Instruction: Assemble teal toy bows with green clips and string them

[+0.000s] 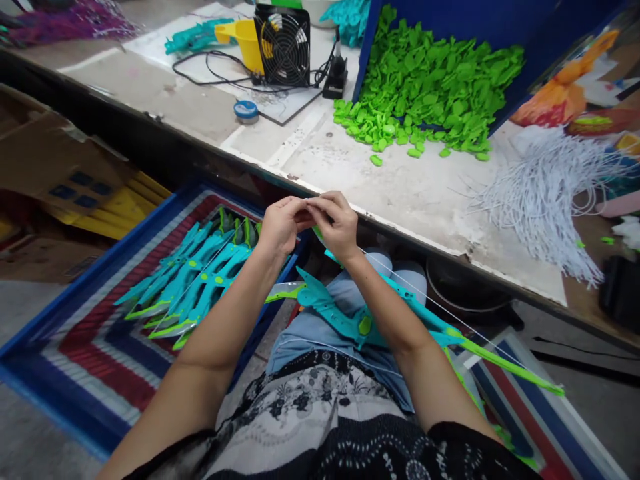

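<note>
A teal and green plastic toy bow [360, 313] lies across my lap, its green tip reaching to the right. A thin white string [435, 303] runs from that tip up to my hands. My left hand [281, 223] and my right hand [337, 223] meet in front of the workbench edge, fingers pinched together on the string's end at the bow's upper tip. Both hands are closed.
A blue striped tray [75, 333] at my left holds several finished teal bows [195, 280]. On the workbench [400, 193] lie a heap of green plastic pieces [430, 87], a bundle of white strings [550, 193], a small fan [283, 43], a yellow funnel [245, 40] and a tape roll [247, 111].
</note>
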Demonstrator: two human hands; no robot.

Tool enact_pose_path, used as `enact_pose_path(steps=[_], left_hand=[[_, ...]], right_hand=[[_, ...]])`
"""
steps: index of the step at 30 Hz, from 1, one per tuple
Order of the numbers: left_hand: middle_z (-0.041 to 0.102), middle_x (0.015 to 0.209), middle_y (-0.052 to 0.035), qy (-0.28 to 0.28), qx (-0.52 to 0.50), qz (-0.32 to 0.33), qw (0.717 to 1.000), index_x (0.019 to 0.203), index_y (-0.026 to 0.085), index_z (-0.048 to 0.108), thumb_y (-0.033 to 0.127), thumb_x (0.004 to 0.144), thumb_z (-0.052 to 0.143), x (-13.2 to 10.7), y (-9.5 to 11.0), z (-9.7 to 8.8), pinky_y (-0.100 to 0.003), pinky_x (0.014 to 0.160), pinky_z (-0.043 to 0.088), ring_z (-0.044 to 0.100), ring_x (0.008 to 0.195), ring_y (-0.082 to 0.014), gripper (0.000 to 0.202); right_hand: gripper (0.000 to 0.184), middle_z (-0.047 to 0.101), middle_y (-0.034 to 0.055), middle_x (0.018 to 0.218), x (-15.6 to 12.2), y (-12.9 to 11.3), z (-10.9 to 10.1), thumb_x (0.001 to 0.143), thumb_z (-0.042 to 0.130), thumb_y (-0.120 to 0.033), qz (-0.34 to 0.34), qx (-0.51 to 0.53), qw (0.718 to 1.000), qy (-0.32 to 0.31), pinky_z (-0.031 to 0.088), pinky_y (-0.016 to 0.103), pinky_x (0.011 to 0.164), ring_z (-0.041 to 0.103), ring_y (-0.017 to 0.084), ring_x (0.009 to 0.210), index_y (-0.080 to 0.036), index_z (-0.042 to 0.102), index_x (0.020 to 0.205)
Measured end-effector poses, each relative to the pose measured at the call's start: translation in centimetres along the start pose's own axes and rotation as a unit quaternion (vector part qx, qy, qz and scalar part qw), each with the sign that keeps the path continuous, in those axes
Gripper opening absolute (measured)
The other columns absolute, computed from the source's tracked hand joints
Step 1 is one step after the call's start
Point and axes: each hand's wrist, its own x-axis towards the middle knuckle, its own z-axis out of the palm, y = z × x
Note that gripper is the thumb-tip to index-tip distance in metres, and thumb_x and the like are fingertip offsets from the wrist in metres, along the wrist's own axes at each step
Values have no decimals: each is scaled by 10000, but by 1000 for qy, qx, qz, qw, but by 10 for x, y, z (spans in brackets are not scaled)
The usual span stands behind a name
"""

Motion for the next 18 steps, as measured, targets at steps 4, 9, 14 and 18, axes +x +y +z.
enact_pose_path(steps=[4, 9, 14, 18], left_hand=[[660, 654, -21, -40, -19, -20, 999, 627, 122, 640, 213, 577, 664, 3, 3, -1, -327, 705, 563, 640, 657, -152, 107], [677, 688, -20, -67, 53, 42, 995, 697, 113, 687, 211, 588, 730, -7, -2, 5, -295, 704, 534, 627, 650, -133, 153], [609, 593, 9, -35, 110, 88, 989, 705, 119, 641, 231, 685, 701, -3, -11, 6, -218, 517, 447, 536, 496, -78, 129], [558, 541, 14, -53, 176, 99, 978, 675, 120, 652, 273, 702, 698, -11, -2, 0, -205, 458, 392, 494, 473, -78, 162]], right_hand=[[179, 608, 45, 891, 8, 4, -11, 920, 508, -288, -39, -50, 998, -28, 499, 313, 782, 584, 154, 855, -221, 673, 905], [144, 623, 58, 860, 7, 2, -24, 900, 514, -260, -79, -133, 987, -38, 495, 355, 795, 587, 186, 856, -204, 635, 846], [114, 613, 37, 780, 6, 1, -24, 875, 537, -231, -59, -118, 991, -7, 503, 310, 659, 589, 162, 733, -209, 614, 795], [100, 644, 15, 752, 5, -5, -25, 836, 574, -221, -3, -71, 997, -12, 501, 273, 630, 599, 134, 678, -190, 643, 771]])
